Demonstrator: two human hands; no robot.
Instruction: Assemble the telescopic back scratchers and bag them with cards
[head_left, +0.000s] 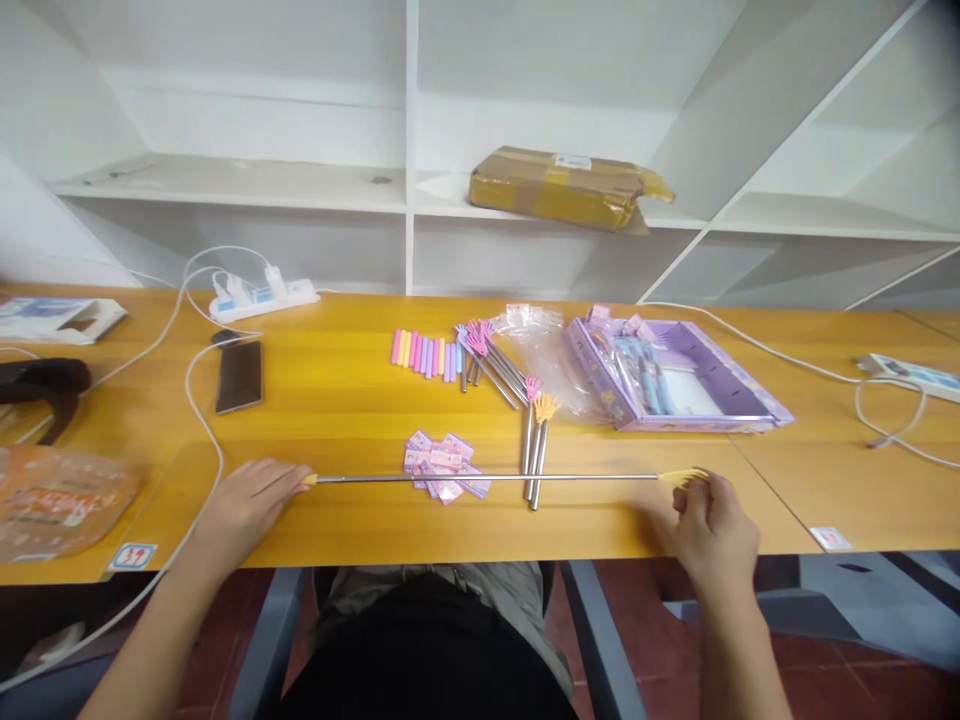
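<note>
Two hands support one telescopic back scratcher [495, 477], drawn out to a long, thin metal shaft and held level, parallel to the front edge of the wooden table [330, 400]. The left hand [251, 505] is closed on the yellow butt end of the shaft. The right hand [714, 525] is closed on the yellow claw head at the opposite end, with its fingertips gathered around the tines.

In this view, the shaft crosses a loose pile of pink and purple cards [446, 491] and the lower part of several metal scratcher shafts [540, 460] with pink and yellow claw heads. Behind these lies a further bundle of scratchers [504, 370] with pink and blue heads. To its left, a row of pink, yellow, purple and blue grip sleeves [429, 357] is laid side by side.

Clear plastic bags [551, 355] lie between the bundle and a purple display tray [705, 425], which contains blue packaged items. A smartphone [240, 376] rests at the left, in front of a white power strip [264, 300] with plugs fitted. A taped cardboard parcel [555, 190] occupies the shelf [255, 183] above.
</note>
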